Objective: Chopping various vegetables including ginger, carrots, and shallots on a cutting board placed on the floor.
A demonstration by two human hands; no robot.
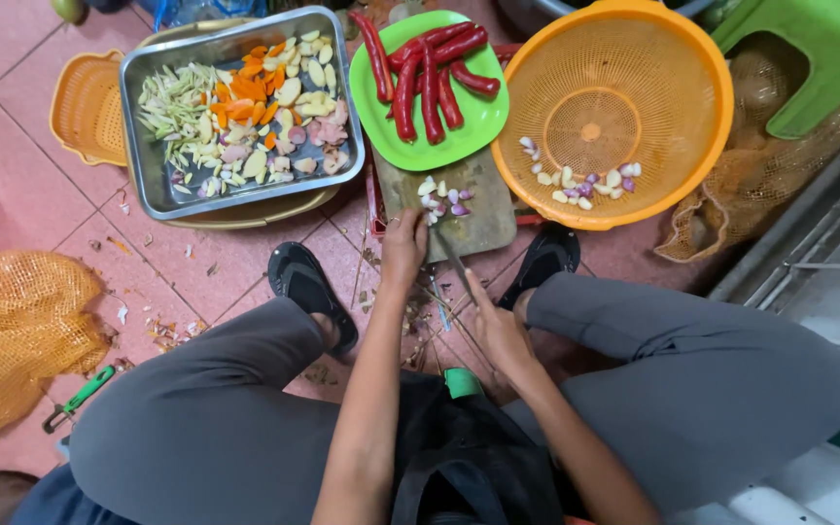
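Observation:
I squat over a worn wooden cutting board (pixel 483 209) on the floor. My right hand (pixel 500 329) grips a knife (pixel 452 255) whose blade points up onto the board. My left hand (pixel 403 245) rests at the board's near edge, fingers on a small pile of peeled garlic and shallot pieces (pixel 442 197). A green plate (pixel 473 122) of long red chillies (pixel 425 73) overlaps the board's far end.
A metal tray (pixel 143 146) of cut vegetables sits at the left on a yellow basket (pixel 85 107). An orange colander (pixel 702 126) with garlic and shallots lies at the right. A mesh sack (pixel 7 331), a green-handled peeler (pixel 80 396), a green stool (pixel 819 49) and peel scraps surround my sandalled feet.

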